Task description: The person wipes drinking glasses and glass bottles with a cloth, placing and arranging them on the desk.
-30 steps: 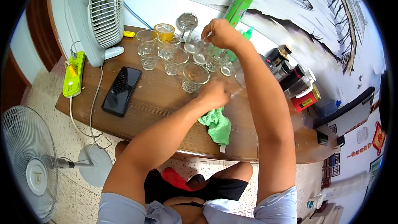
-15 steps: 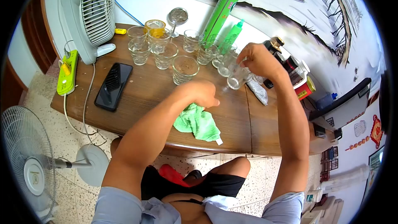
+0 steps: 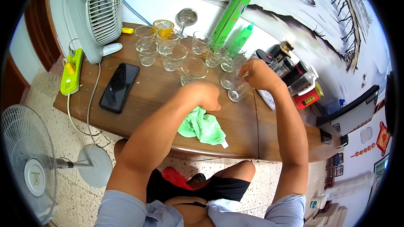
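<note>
My right hand (image 3: 256,74) is closed on the upper part of a clear glass (image 3: 239,90) at the right end of the group of glasses. Another clear glass (image 3: 227,80) stands just left of it. My left hand (image 3: 206,96) has its fingers curled round the upper end of a green cloth (image 3: 203,128), which lies spread on the table. Behind my left hand is a wide clear glass (image 3: 194,70). Several more glasses (image 3: 174,58) stand farther left and back.
A black phone (image 3: 119,87) lies on the wooden table (image 3: 147,115). Around it are a box fan (image 3: 103,10), a green power strip (image 3: 71,72), a round mirror (image 3: 187,17), a green spray can (image 3: 234,11), a green bottle (image 3: 241,40) and dark-lidded jars (image 3: 283,67). A floor fan (image 3: 35,178) stands left.
My right hand has moved from the back of the glasses to the right, where it holds a glass. My left hand has shifted left with the cloth.
</note>
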{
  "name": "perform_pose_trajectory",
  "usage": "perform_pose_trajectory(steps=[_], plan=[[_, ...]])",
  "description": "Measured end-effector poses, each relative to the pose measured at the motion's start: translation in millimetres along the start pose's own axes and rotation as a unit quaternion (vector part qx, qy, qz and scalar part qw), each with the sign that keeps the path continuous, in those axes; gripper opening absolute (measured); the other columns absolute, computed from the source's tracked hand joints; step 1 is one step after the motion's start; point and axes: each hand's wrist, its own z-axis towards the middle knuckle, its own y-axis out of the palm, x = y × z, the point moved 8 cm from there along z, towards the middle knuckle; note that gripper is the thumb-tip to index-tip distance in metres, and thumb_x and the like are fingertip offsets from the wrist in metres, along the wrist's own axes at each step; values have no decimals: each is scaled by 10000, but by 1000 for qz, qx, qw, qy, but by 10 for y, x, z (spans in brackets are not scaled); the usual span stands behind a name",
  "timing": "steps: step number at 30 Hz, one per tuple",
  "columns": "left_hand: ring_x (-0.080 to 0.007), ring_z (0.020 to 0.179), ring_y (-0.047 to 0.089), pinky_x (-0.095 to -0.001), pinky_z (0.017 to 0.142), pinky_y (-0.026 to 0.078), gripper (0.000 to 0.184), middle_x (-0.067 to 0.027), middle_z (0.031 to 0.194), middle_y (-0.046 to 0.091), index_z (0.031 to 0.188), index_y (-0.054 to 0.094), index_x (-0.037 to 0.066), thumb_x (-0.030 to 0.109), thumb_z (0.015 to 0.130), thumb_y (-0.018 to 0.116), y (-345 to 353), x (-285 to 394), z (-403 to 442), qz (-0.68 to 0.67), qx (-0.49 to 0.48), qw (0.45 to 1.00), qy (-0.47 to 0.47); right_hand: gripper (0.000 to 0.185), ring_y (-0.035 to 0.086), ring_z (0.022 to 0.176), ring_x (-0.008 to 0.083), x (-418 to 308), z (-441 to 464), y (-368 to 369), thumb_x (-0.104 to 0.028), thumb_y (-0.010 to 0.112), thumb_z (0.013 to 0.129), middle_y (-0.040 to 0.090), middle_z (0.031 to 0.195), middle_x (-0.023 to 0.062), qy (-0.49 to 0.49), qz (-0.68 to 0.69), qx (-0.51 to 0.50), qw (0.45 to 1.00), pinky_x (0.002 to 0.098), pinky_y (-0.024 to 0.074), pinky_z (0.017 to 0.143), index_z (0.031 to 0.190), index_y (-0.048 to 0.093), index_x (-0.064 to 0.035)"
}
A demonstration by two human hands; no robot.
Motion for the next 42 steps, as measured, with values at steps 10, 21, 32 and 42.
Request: perform_pose_trajectory(steps=[10,21,32,42], plan=[[-388,1070,738,-501,936,581,397,-198,1113,780,1043,817,21,393,959,708,-118,63,-171,39,37,998,-26,425,751,1045,326,-347,591,-554,-113,809,864,774,1176,203,44,9,39,998,409,594,928,1281,757,-56],[-365,1068,753,-502,913,598,313,-162,1122,789,1080,823,51,310,939,717,-109,94,-192,57,49,997,-29,388,714,1181,350,-275,1726,302,-122,751,805,774,1191,185,122,-44,4,992,428,578,1028,1189,813,-130],[-358,1072,759,-493,881,608,260,-175,1135,789,1071,825,44,157,875,697,-97,145,-195,60,46,997,-22,192,785,800,308,-355,2003,329,-117,740,813,791,860,195,116,30,76,990,408,630,816,953,837,-30],[-359,1092,755,-473,925,600,301,-161,1171,786,1137,816,84,134,869,688,-123,140,-200,78,66,995,-19,250,752,652,195,-634,2165,356,-140,785,889,769,795,121,150,161,17,975,353,644,665,1052,805,48]])
